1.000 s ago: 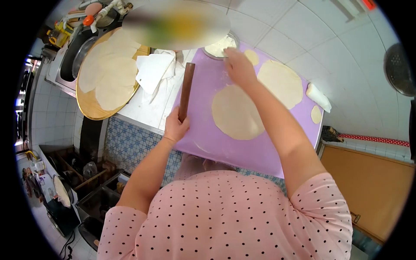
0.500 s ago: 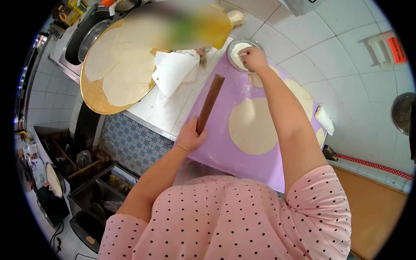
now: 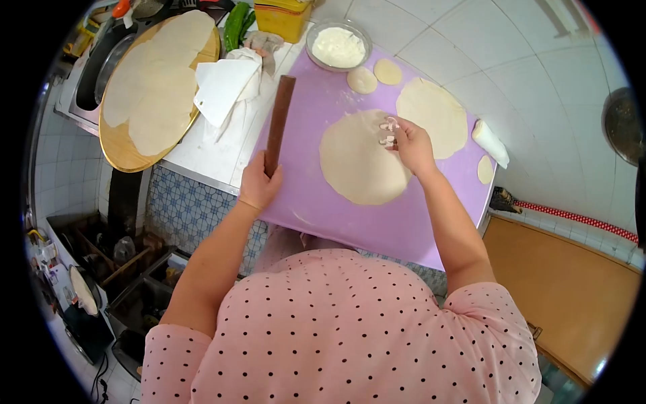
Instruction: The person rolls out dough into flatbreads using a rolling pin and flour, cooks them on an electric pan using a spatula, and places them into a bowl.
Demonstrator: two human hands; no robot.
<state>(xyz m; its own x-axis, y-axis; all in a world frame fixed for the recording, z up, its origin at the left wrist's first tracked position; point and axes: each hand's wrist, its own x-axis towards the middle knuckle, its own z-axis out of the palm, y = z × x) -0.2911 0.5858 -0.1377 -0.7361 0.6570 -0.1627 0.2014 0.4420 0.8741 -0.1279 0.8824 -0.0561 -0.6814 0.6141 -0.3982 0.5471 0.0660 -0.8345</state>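
Observation:
My left hand (image 3: pixel 260 180) is wrapped round the lower end of a brown wooden rolling pin (image 3: pixel 280 121), which points away from me over the mat's left side. My right hand (image 3: pixel 412 143) is over the right edge of a round rolled dough sheet (image 3: pixel 360 161), its fingers bent together with white flour (image 3: pixel 389 128) on the fingertips. Beyond it, a glass bowl of flour (image 3: pixel 338 47) stands at the mat's far corner. Two small dough discs (image 3: pixel 362 80) lie by the bowl. Another large dough sheet (image 3: pixel 434 118) is to the right of my hand.
A purple mat (image 3: pixel 336 225) covers the counter. On the left are a round golden tray (image 3: pixel 118 151) of stacked dough sheets and a white scraper (image 3: pixel 225 87) on a cloth. Green peppers (image 3: pixel 235 27) and a yellow container (image 3: pixel 282 20) stand behind. A white roll (image 3: pixel 490 143) lies right.
My right hand has come out of the flour bowl and moved toward me, over the dough sheet. My left hand still holds the rolling pin. The view has shifted.

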